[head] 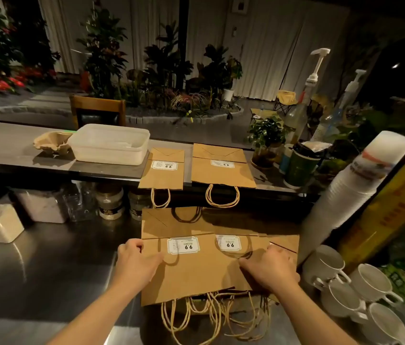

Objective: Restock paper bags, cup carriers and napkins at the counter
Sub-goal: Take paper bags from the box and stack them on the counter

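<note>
A stack of flat brown paper bags (196,270) with white "9.9" labels and twine handles lies on the steel worktop in front of me. My left hand (138,262) grips the stack's left edge, thumb on top. My right hand (268,268) grips the right part of the stack, fingers curled over the bags. Two more flat bags lie on the raised counter behind: a narrow one (163,175) and a wider one (222,170), handles hanging over the edge. A brown pulp cup carrier (52,143) sits at the counter's left.
A translucent plastic tub (109,143) stands beside the carrier. A tall stack of white cups (353,192) leans at the right, with white mugs (350,287) below. Syrup pump bottles (298,113), a potted plant and a green cup crowd the counter's right end. Jars and containers sit under the counter.
</note>
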Demonstrator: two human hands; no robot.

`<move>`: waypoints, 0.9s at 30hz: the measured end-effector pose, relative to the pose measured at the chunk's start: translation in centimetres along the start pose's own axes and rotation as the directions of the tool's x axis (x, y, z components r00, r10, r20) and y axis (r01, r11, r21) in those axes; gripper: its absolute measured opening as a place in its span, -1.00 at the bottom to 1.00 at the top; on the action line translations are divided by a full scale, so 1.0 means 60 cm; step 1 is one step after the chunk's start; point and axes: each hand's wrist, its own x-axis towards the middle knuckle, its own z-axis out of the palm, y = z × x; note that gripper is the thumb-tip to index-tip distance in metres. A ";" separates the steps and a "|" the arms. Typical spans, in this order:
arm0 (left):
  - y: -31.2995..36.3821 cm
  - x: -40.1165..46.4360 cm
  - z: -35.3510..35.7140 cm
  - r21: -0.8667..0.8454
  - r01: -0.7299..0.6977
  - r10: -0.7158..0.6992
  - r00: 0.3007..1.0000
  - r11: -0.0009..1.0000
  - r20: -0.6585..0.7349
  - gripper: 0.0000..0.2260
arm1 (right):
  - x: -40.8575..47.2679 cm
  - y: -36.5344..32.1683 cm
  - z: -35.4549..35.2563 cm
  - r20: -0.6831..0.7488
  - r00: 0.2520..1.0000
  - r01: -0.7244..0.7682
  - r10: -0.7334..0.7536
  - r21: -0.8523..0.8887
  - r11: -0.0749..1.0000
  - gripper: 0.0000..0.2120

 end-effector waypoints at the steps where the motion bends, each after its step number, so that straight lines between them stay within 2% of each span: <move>1: -0.003 0.003 0.002 0.002 0.013 -0.013 1.000 1.000 0.008 -0.33 | 0.000 -0.003 0.000 0.025 1.000 -0.008 0.008 -0.014 1.000 -0.06; 4: -0.007 -0.001 0.002 0.045 0.028 -0.030 0.999 0.999 0.036 -0.28 | -0.002 -0.012 0.003 0.047 0.999 -0.021 0.025 -0.084 0.996 -0.12; 8: -0.008 -0.003 0.004 0.072 0.003 -0.004 1.000 0.997 0.017 -0.38 | -0.001 -0.018 -0.006 0.073 0.997 0.025 -0.021 -0.047 0.999 -0.51; 11: 0.000 -0.003 0.000 -0.013 0.021 -0.020 0.999 1.000 0.026 -0.48 | 0.005 -0.015 -0.006 0.119 0.992 0.028 -0.039 0.093 0.995 -0.72; 13: 0.010 -0.006 -0.004 -0.080 0.050 -0.048 0.998 0.996 0.027 -0.59 | 0.009 -0.011 -0.002 0.117 0.992 0.027 -0.053 0.210 0.977 -0.78; 17: 0.020 -0.007 -0.018 -0.141 0.070 -0.067 0.997 0.988 0.023 -0.75 | 0.018 -0.001 -0.001 0.088 0.990 0.075 -0.111 0.336 0.939 -0.91; 20: 0.019 -0.006 -0.028 -0.162 0.087 -0.081 0.996 0.983 0.038 -0.74 | 0.019 0.006 0.001 0.101 0.986 0.056 -0.131 0.539 0.841 -0.77; 22: 0.019 -0.004 -0.030 -0.178 0.108 -0.099 0.993 0.978 0.061 -0.73 | 0.015 0.010 0.002 0.160 0.982 -0.034 -0.097 0.659 0.751 -0.81; 24: 0.023 -0.005 -0.030 -0.201 0.134 -0.118 0.989 0.970 0.090 -0.75 | 0.011 0.015 0.004 0.247 0.967 -0.140 -0.067 0.729 0.670 -0.83; 27: 0.028 -0.013 -0.030 -0.230 0.174 -0.143 0.979 0.958 0.146 -0.84 | 0.003 0.021 0.007 0.330 0.941 -0.213 -0.073 0.747 0.630 -0.84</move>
